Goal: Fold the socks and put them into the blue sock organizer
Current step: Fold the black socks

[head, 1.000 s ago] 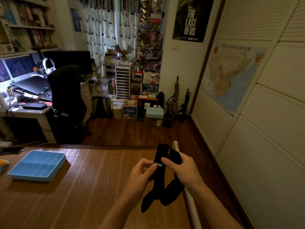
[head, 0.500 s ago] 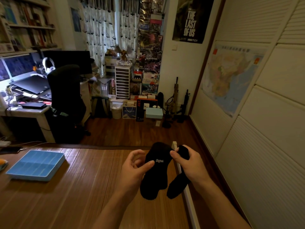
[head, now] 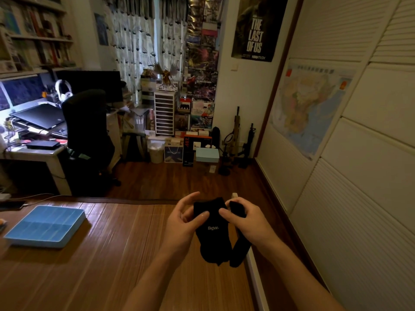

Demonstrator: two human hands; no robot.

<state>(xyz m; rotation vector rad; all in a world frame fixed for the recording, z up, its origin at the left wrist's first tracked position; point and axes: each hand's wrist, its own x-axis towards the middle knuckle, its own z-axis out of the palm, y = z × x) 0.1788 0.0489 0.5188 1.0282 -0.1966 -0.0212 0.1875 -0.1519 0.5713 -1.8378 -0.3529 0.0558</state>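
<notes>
1. Head view: holding two black socks up in both hands, over the right edge of a brown slatted wooden surface (head: 101, 265).
2. Pinching black knit sock with white "Bgw." print (head: 213, 234) in left hand (head: 184, 223), with the thumb pressed on the front just below the cuff, the other fingers curled behind and the index tip sticking up past the cuff.
3. Clutching second narrower black knit sock (head: 240, 250) in right hand (head: 249, 223), with the fingers curled round its bunched top and the thumb tip touching the cuff edge of the printed sock.
4. Hanging toe-down, side by side and just touching low down; cannot tell whether the toes touch the surface.
5. Lying flat near the left edge of the same surface, well apart from both hands: light blue rectangular sock organizer with a grid of compartments (head: 36, 242).
6. Past the far edge of the surface, on the left: black office chair (head: 87, 131) pushed up to white desk (head: 33, 153), with closed black laptop (head: 40, 116) and white headphones (head: 62, 90) on the desk.
7. On the right-hand wall: pale coloured map (head: 310, 108). On the far wall: dark poster with large lettering (head: 258, 28).
</notes>
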